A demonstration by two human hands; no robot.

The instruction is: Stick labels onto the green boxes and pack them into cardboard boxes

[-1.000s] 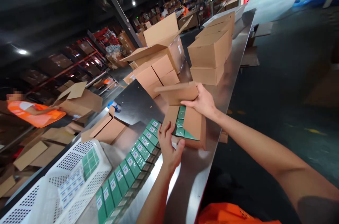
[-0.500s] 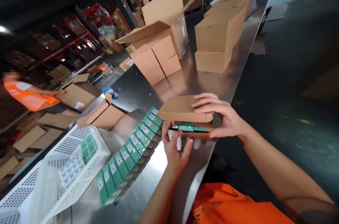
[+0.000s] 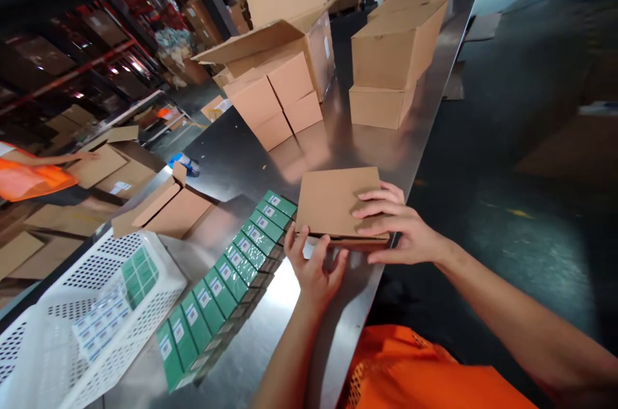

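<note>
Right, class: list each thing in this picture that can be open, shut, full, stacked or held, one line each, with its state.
small cardboard box: lid down, shut.
left hand: fingers on the box's near edge.
right hand: flat on the lid.
green cartons: lined in a row on the table.
large carton: flaps open.
white basket: holding packs.
closed boxes: stacked.

Flat carton [image 3: 333,203] on steel table [image 3: 241,164], near its right edge; row of small boxes [image 3: 226,270] just left of it, perforated basket [image 3: 72,306] farther left. Behind: open carton [image 3: 284,42] above stacked boxes [image 3: 273,103]; stack of closed cartons [image 3: 391,61] to their right.
</note>
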